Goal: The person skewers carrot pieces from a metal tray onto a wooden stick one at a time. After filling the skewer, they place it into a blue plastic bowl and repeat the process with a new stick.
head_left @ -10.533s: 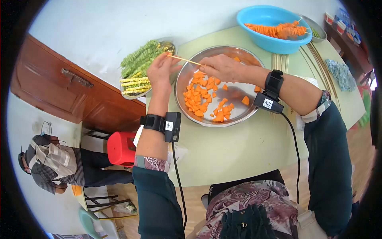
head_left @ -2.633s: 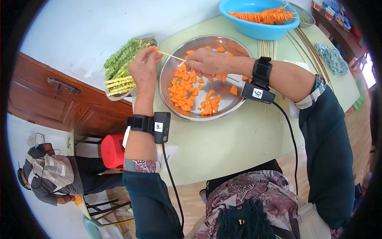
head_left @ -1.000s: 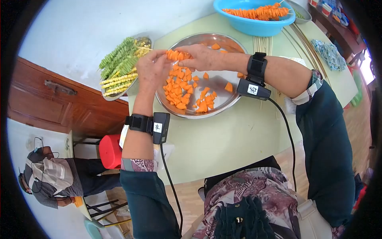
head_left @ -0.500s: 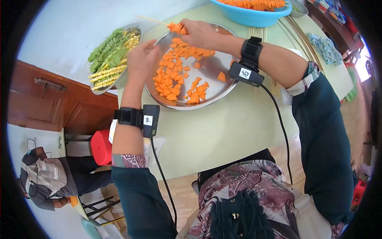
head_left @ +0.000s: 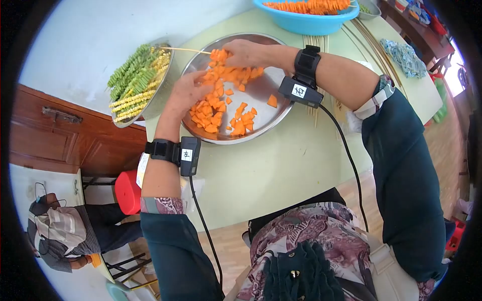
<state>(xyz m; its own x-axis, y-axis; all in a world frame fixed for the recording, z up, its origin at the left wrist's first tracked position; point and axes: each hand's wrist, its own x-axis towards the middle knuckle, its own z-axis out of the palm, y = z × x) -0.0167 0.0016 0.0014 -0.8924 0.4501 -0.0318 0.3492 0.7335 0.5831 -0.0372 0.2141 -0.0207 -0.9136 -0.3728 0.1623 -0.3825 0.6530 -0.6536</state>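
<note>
My right hand [head_left: 241, 52] is closed on a bamboo skewer [head_left: 188, 49] threaded with orange carrot pieces [head_left: 218, 55] near the hand. The skewer's bare end points left, past the rim of a round metal tray [head_left: 266, 133]. My left hand [head_left: 191, 93] reaches over the tray's left side, its thumb and fingers apart beside loose carrot chunks [head_left: 213, 108]. Whether its fingertips touch a piece is hard to make out. More cut carrot lies in the tray, mostly at its left and upper parts, with one piece [head_left: 272, 101] apart on the right.
Left of the tray, a metal dish [head_left: 131, 122] holds green and yellow vegetable skewers [head_left: 133, 75]. A blue basin [head_left: 306, 22] of carrot skewers stands at the back. Bare sticks [head_left: 379, 47] and a patterned cloth [head_left: 404, 57] lie right. Another person [head_left: 65, 226] is at far left.
My right hand has come down over the tray with the skewer, which now lies more level. My left hand has dropped lower and moved right, closer to the loose carrot pieces.
</note>
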